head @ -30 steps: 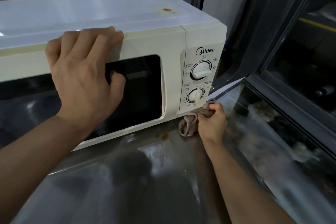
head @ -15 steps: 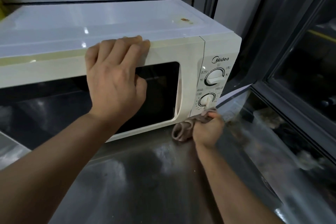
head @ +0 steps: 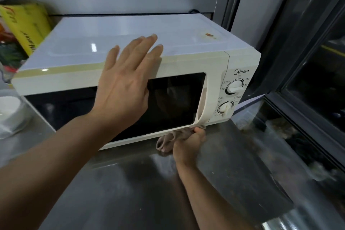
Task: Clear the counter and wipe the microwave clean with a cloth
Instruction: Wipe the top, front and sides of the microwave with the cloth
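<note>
A cream Midea microwave with a dark door window and two dials stands on the steel counter. A small brown stain marks its top near the right rear. My left hand is in front of the upper door edge with its fingers straight and spread, reaching over the top front rim. My right hand grips a bunched grey-brown cloth against the microwave's lower right door corner, at counter level.
A yellow box of wrap and colourful packets stand left of the microwave. A white container sits on the counter at the far left. A dark window frame borders the counter on the right.
My left hand has let go of the door's top edge and straightened its fingers. My right hand with the cloth slid left from below the dials to the door's lower corner. The camera view pulled back.
</note>
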### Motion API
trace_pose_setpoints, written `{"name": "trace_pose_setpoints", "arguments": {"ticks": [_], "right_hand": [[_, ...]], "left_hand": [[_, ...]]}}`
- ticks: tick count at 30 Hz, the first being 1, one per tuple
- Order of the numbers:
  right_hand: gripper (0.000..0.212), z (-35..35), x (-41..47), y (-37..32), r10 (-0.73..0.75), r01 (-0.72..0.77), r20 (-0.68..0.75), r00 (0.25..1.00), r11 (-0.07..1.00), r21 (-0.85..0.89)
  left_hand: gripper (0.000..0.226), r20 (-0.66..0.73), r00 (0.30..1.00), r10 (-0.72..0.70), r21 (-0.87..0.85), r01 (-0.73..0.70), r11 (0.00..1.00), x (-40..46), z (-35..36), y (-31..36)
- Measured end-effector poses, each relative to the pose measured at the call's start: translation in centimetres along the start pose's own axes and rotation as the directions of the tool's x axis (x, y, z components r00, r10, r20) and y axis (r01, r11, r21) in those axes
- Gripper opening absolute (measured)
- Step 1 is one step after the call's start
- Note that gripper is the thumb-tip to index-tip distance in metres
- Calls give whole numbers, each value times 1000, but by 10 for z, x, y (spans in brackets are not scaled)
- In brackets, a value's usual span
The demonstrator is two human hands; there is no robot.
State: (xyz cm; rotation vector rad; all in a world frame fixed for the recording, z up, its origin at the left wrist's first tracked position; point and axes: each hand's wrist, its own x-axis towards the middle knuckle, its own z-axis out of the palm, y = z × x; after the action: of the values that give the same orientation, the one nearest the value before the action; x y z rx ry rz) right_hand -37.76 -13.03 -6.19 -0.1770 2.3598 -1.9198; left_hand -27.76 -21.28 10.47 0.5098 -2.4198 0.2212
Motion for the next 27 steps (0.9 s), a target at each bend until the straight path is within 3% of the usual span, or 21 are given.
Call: {"name": "trace_pose_setpoints", "arguments": {"ticks": [6, 10, 16, 23, 27], "right_hand": [[36, 1, -8, 7, -2, 5, 64, 998, 999, -43], [36, -12, 17, 7, 16, -15, -42, 999, 1000, 27], [23, 0, 9, 5, -101, 107, -97, 990, 993, 56], [25, -5, 9, 10, -104, 103, 32, 994, 995, 14], [28, -15, 21, 16, -122, 122, 6, 993, 992, 25]], "left_hand": [[65, 83, 996, -32, 164, 18, 986, -37, -31, -48], [59, 56, 997, -53, 131, 45, 990, -47, -34, -62], [61, 5, 994, -105, 45, 104, 994, -47, -25, -62], [61, -42, 989, -142, 51, 144, 988, -48, -21, -57], [63, -32, 989, -143, 54, 145, 988, -48, -22, -55]]}}
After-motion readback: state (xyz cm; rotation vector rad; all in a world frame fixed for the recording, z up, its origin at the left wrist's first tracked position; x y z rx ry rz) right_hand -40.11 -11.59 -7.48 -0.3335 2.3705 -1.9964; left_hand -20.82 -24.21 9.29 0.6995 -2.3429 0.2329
